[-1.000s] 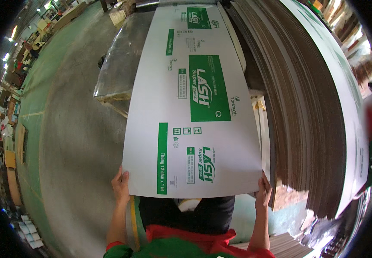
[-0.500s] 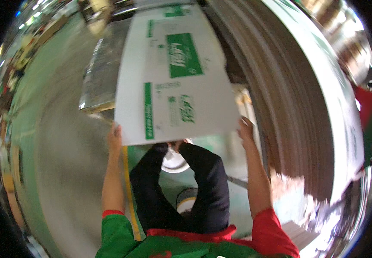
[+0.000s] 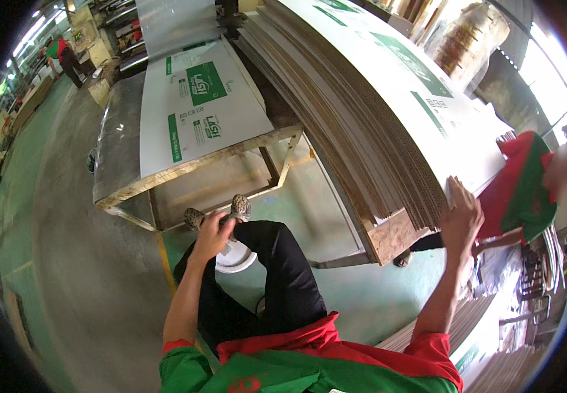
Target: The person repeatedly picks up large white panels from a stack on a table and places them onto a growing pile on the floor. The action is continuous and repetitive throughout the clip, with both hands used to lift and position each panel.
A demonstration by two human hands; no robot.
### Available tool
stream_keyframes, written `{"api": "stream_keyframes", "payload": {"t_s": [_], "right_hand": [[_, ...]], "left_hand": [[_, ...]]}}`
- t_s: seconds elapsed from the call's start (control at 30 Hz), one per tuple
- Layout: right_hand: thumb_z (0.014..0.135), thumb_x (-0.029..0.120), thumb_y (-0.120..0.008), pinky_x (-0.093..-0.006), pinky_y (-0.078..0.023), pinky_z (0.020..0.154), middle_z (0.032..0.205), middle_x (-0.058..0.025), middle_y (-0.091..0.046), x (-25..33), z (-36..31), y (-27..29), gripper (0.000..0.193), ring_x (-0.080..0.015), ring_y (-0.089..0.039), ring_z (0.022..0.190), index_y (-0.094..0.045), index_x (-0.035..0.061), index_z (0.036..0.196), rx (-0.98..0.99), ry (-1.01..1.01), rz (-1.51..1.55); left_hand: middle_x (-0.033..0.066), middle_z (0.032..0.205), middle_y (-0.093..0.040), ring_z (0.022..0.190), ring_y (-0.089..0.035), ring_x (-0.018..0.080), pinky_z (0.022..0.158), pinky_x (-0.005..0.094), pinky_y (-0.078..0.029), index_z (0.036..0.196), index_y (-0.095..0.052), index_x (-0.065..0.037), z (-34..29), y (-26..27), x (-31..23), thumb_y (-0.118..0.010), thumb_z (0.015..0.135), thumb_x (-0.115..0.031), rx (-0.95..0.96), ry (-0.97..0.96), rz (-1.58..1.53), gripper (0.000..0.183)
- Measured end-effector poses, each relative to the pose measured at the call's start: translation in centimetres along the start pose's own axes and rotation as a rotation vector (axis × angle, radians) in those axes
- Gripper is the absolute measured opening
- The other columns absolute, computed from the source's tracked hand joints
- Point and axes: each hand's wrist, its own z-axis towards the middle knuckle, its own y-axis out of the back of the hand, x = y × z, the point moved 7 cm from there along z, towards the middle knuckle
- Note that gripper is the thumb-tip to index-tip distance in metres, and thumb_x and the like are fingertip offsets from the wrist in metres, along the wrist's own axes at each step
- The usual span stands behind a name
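A white cardboard sheet (image 3: 237,124) with green print lies flat on the metal table (image 3: 120,128), its far end under a grey panel. Off the table's near edge, my left hand (image 3: 213,237) hovers over my legs, fingers loosely bent and apart, holding nothing. To the right rises a tall stack of cardboard sheets (image 3: 362,137), brown edges facing me. My right hand (image 3: 463,211) is at the near corner of the stack's white printed top sheet (image 3: 427,85), fingers bent over its edge. The thumb's grip is hidden.
A co-worker in a red and green shirt (image 3: 516,187) stands close by the stack's near right end. A wooden pallet (image 3: 395,236) supports the stack. Below my left hand is a white round lid-like object (image 3: 236,257). Another person (image 3: 64,56) stands far left.
Both hands have let go of the sheet, which now rests farther forward on the table. My left hand came inward over my legs; my right moved right to the stack. The view has turned right.
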Motion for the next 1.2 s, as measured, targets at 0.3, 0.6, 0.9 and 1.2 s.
{"api": "stream_keyframes", "payload": {"t_s": [0.3, 0.6, 0.9, 1.2], "right_hand": [[0.086, 0.017, -0.072, -0.0396, -0.053, 0.093, 0.105, -0.0131, -0.07, 18.3, 2.4, 16.4, 0.029, -0.0266, -0.068, 0.101, -0.07, 0.0059, 0.113, -0.301, 0.727, 0.609], [0.102, 0.022, -0.052, -0.0414, -0.047, 0.102, 0.124, -0.0195, -0.066, -9.1, -11.1, 7.1, 0.036, -0.0333, -0.064, 0.113, -0.064, -0.0033, 0.125, -0.339, -0.703, 0.719], [0.099, 0.016, -0.059, -0.0305, -0.046, 0.094, 0.12, -0.0127, -0.066, 6.8, -10.4, -2.3, 0.042, -0.0174, -0.059, 0.106, -0.057, -0.0065, 0.135, 0.308, -0.585, 1.319], [0.099, 0.016, -0.06, -0.026, -0.05, 0.072, 0.095, -0.0082, -0.069, 11.7, -22.6, -14.0, 0.042, -0.0103, -0.06, 0.079, -0.057, -0.0041, 0.135, 0.883, -0.645, 1.22]], "left_hand": [[0.0179, 0.115, -0.065, 0.096, -0.07, 0.0274, 0.079, 0.0363, -0.059, 0.135, -0.052, 0.002, -5.4, 3.2, -26.4, -0.052, 0.099, -0.044, 0.296, -0.179, -1.643, 0.058], [0.0143, 0.085, -0.067, 0.067, -0.066, 0.021, 0.059, 0.0312, -0.054, 0.105, -0.065, 0.007, -19.8, 12.8, -14.3, -0.066, 0.075, -0.016, -0.4, 0.127, -1.197, 0.037], [0.0133, 0.092, -0.069, 0.074, -0.071, 0.0234, 0.056, 0.0359, -0.06, 0.109, -0.062, 0.002, -32.1, 16.3, -1.0, -0.062, 0.094, -0.027, -0.442, 0.379, -1.15, 0.032], [0.0097, 0.084, -0.066, 0.059, -0.063, 0.018, 0.039, 0.0302, -0.047, 0.12, -0.058, 0.003, -37.5, 8.2, 6.3, -0.059, 0.097, -0.038, -0.529, 0.726, -0.893, 0.047]]}}
